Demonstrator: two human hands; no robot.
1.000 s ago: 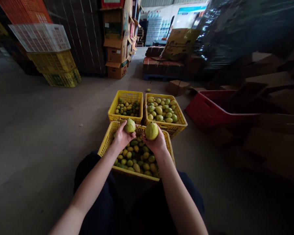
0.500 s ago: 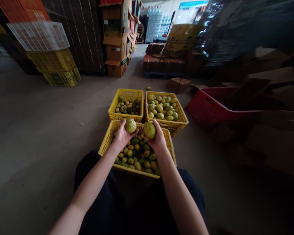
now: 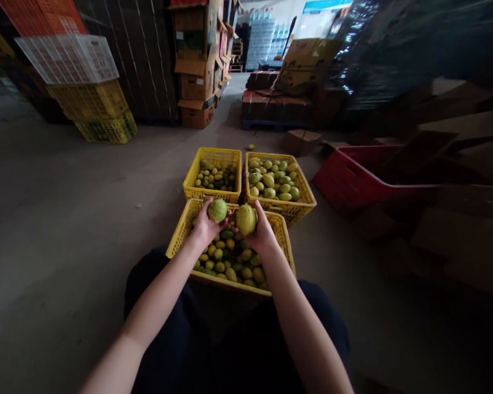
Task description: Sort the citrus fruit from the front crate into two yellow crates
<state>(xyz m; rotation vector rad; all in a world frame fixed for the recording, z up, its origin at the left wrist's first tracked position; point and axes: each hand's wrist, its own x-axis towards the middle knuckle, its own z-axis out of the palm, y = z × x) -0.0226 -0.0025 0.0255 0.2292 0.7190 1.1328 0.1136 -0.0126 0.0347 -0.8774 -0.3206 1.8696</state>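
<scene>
My left hand [image 3: 204,225] is closed round a yellow-green lemon [image 3: 217,210], thumb along its left side. A second, more yellow lemon [image 3: 246,219], ribbed near its end, is gripped in my right hand [image 3: 262,232]. Both hands are side by side above the near yellow crate [image 3: 176,232], fingertips close together. Smaller green and yellow lemons [image 3: 230,273] fill that crate, partly hidden by my hands and forearms. Just beyond stand two more yellow crates: the left crate [image 3: 191,172] has small lemons [image 3: 213,178], the right crate [image 3: 308,205] larger ones [image 3: 269,180].
A red bin [image 3: 340,186] with cardboard stands at the right. Stacked crates [image 3: 90,98] are at the far left, and cardboard boxes [image 3: 195,87] are piled at the back. One loose lemon [image 3: 251,146] lies on the floor behind the crates, near a small carton [image 3: 302,141].
Both lemons have turned in my hands and show different sides. The right one has shifted slightly left. My hands stay over the near crate.
</scene>
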